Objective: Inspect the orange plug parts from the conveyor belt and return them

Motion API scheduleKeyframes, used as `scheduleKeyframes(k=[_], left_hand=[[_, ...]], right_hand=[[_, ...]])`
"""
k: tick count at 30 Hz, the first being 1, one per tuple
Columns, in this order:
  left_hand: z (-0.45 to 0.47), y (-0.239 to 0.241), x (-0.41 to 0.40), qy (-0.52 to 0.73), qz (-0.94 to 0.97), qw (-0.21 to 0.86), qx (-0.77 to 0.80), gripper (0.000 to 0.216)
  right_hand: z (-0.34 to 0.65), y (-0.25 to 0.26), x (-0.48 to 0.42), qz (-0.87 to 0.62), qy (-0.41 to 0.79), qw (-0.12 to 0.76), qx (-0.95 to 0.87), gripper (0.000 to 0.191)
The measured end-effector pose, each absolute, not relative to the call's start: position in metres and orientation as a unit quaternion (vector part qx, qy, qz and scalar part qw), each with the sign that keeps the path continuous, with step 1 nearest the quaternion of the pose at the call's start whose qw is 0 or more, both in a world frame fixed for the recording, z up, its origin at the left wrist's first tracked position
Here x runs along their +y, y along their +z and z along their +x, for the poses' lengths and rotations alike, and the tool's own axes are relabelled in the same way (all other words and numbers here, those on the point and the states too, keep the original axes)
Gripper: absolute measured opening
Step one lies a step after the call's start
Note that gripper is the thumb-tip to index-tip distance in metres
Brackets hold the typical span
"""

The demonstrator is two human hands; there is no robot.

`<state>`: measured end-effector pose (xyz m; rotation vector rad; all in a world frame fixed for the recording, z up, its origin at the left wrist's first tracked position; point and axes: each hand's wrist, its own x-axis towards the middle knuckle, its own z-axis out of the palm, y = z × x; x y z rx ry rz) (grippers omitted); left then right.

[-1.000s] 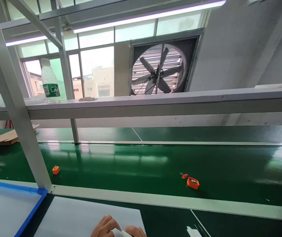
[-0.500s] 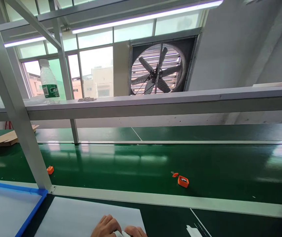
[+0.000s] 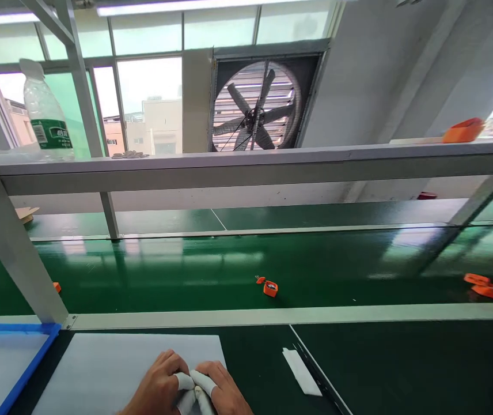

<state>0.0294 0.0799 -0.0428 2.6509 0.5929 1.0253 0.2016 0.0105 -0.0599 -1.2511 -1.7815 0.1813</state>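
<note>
My left hand (image 3: 158, 383) and my right hand (image 3: 220, 389) are together at the bottom edge, over a pale grey sheet (image 3: 112, 369). Their fingertips wear white finger cots and pinch together; whatever lies between them is hidden. On the green conveyor belt (image 3: 337, 271) beyond, a small orange part (image 3: 269, 287) with a loose orange piece beside it lies ahead of my hands. Another orange part (image 3: 488, 287) lies on the belt at the far right, and a third (image 3: 57, 286) peeks out behind the frame post at the left.
A grey frame post (image 3: 8, 242) rises at the left. A blue-edged tray (image 3: 8, 369) sits at the bottom left. An upper shelf (image 3: 246, 164) carries a water bottle (image 3: 48, 115) and an orange bin (image 3: 462, 131). A white scrap (image 3: 302, 372) lies right of my hands. A wall fan (image 3: 255, 106) is behind.
The view has tilted down and to the right, so more of my hands shows. The orange parts on the belt have travelled left, and a new orange part has come in at the right.
</note>
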Motion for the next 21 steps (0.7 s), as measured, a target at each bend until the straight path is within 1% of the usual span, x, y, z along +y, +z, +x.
scheduleKeyframes(k=[2, 3, 5, 6, 10, 14, 18, 21], left_hand=[[0.027, -0.028, 0.073, 0.295, 0.906, 0.186, 0.240, 0.021], [0.025, -0.021, 0.071, 0.274, 0.903, 0.215, 0.254, 0.026], [0.021, -0.013, 0.071, 0.252, 0.891, 0.263, 0.271, 0.033], [0.020, -0.012, 0.072, 0.250, 0.884, 0.282, 0.276, 0.034], [0.017, -0.012, 0.078, 0.260, 0.862, 0.317, 0.299, 0.026], [0.018, -0.010, 0.078, 0.256, 0.849, 0.337, 0.316, 0.023], [0.019, -0.001, 0.080, 0.243, 0.842, 0.354, 0.326, 0.025], [0.024, 0.008, 0.091, 0.208, 0.847, 0.346, 0.347, 0.026]], right_hand=[[0.207, -0.047, 0.005, -0.485, 0.134, 0.432, -0.749, 0.032], [0.209, -0.040, 0.002, -0.497, 0.162, 0.427, -0.738, 0.036], [0.210, -0.028, -0.004, -0.521, 0.206, 0.431, -0.707, 0.036], [0.210, -0.023, -0.006, -0.523, 0.213, 0.436, -0.701, 0.033], [0.207, -0.018, -0.010, -0.516, 0.176, 0.428, -0.721, 0.020], [0.203, -0.024, -0.008, -0.516, 0.126, 0.392, -0.751, 0.019], [0.201, -0.029, -0.005, -0.525, 0.099, 0.361, -0.765, 0.011], [0.200, -0.031, -0.003, -0.529, 0.079, 0.344, -0.771, 0.009]])
